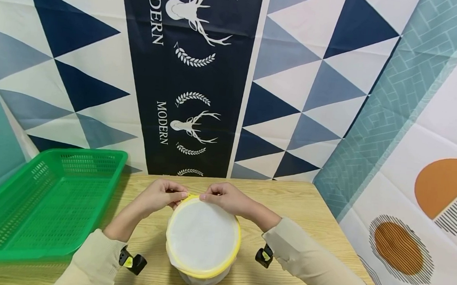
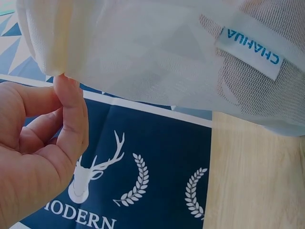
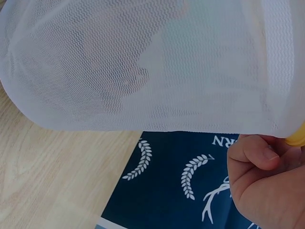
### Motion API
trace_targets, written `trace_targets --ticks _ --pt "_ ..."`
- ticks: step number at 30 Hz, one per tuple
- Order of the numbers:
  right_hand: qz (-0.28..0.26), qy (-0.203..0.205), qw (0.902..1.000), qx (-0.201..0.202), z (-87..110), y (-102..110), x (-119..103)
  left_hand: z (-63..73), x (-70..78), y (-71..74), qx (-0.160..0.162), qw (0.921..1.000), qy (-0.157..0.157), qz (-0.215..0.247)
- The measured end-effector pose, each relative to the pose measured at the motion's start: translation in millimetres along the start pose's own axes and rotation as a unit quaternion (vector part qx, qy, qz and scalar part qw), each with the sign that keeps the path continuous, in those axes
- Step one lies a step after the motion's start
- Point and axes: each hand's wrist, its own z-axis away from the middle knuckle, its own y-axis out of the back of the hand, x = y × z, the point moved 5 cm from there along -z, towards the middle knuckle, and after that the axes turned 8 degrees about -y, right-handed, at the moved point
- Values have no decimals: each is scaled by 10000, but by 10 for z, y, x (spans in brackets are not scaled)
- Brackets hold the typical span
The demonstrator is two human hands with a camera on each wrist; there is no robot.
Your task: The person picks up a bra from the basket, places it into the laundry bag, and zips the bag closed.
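A white mesh laundry bag point(image 1: 204, 237) with a round top and a yellow zipper rim point(image 1: 212, 273) stands over the table in the head view. At the far edge of that rim, my left hand point(image 1: 162, 196) pinches the zipper edge between thumb and fingers. Just right of it, my right hand point(image 1: 228, 199) pinches the same rim. The left wrist view shows the bag's side with a CHAHUA label point(image 2: 250, 51), and the fingertips at its edge. In the right wrist view, curled fingers hold the yellow edge point(image 3: 298, 136), and something darker shows through the mesh.
A green plastic basket point(image 1: 42, 253) stands on the left of the wooden table point(image 1: 288, 201). Patterned cloth point(image 1: 201, 77) hangs behind the table, and another printed cloth point(image 1: 425, 247) borders its right side. A small black camera is strapped to each wrist.
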Motion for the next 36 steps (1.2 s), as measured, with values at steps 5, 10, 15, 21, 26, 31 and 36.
trace_targets --ticks 5,10,15,21,26,31,36 --pt "51 -23 10000 23 -2 7 -7 -7 7 0 64 10000 48 -37" --pt "136 -29 9999 34 -6 8 -34 -19 33 -3 127 9999 54 -62" --pt "89 6 10000 -12 -41 -23 -69 -37 71 -36 37 9999 -30 -115" --pt "113 12 9999 -57 -59 -59 -74 -42 78 -65 -42 10000 -52 -51" --pt "126 19 9999 -52 -51 -64 -77 -27 68 -59 -102 9999 -92 -28" --pt "164 73 9998 -67 -25 -64 -86 -15 58 -56 -112 9999 -99 -79" --pt "165 84 9998 -55 -10 -60 -75 -9 47 -60 -89 9999 -88 -72"
